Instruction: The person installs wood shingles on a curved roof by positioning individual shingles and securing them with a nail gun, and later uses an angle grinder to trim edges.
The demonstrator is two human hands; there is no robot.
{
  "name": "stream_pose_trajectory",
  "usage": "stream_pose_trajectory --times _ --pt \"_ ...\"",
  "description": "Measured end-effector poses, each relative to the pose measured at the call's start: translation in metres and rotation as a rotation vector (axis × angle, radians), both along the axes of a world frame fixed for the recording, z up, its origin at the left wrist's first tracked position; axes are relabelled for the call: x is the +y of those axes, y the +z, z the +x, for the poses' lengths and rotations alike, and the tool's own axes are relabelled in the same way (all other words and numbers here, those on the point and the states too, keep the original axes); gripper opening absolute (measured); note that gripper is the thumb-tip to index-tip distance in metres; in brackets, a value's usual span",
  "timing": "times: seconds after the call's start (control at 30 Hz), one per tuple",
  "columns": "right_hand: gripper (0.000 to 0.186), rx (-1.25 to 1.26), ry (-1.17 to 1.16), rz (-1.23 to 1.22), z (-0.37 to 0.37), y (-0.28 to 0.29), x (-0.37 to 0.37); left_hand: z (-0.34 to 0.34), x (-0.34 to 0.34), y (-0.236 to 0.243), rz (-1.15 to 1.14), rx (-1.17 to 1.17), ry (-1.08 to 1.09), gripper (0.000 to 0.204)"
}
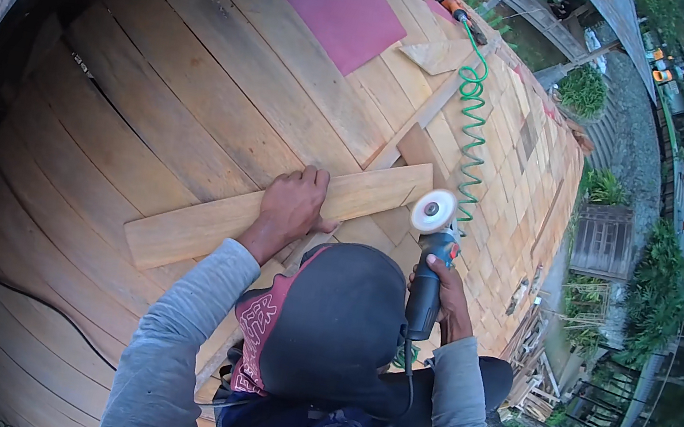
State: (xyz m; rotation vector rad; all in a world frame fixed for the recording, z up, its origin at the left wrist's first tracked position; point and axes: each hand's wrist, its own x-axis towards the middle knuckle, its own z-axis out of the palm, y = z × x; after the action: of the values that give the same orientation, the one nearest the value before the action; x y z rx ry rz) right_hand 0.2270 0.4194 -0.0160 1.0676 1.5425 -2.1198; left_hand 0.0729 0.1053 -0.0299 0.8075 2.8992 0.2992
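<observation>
My left hand (291, 205) grips a long flat wooden board (187, 234) from above, fingers curled over its far edge. The board lies slanted across the plank surface. In my right hand (451, 298) is a blue-and-black angle grinder (424, 303), held upright by its body. Its pale round disc (434, 211) is close to the board's right end; whether they touch I cannot tell. A short dark line runs on the board near that end. A dark cap (334, 320) covers the lower middle and hides what lies beneath it.
Wide wooden planks (181, 45) spread to the left, overlapping wooden shingles (510, 169) to the right. A green coiled hose (474, 127) leads to an orange-and-black power tool (455, 6). A magenta sheet (346, 17) lies far ahead. Beyond the right edge, ground and plants lie lower down.
</observation>
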Motion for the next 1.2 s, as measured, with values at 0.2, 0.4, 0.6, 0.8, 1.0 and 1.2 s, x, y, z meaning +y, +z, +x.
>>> stream_pose_trajectory --times 0.2,0.4,0.6,0.8,1.0,1.2 --pt "0.044 -0.022 0.026 0.027 -0.004 -0.003 -0.013 0.001 -0.002 0.002 -0.014 -0.020 -0.004 0.079" --pt "0.045 -0.003 0.020 0.048 -0.008 -0.013 -0.020 0.004 -0.011 0.006 -0.005 -0.025 -0.002 0.078" --pt "0.045 -0.038 0.003 -0.050 -0.012 -0.021 -0.016 0.006 -0.013 0.001 0.029 0.015 0.000 0.079" --pt "0.047 -0.022 -0.030 -0.089 -0.017 -0.035 -0.004 0.005 -0.010 0.006 0.026 -0.024 -0.014 0.077" --pt "0.047 -0.041 -0.027 0.000 -0.030 -0.023 -0.006 0.005 -0.012 0.004 0.022 -0.017 -0.012 0.077" --pt "0.047 -0.077 -0.040 -0.037 -0.035 -0.026 0.006 0.006 -0.009 0.009 0.025 -0.025 -0.025 0.077"
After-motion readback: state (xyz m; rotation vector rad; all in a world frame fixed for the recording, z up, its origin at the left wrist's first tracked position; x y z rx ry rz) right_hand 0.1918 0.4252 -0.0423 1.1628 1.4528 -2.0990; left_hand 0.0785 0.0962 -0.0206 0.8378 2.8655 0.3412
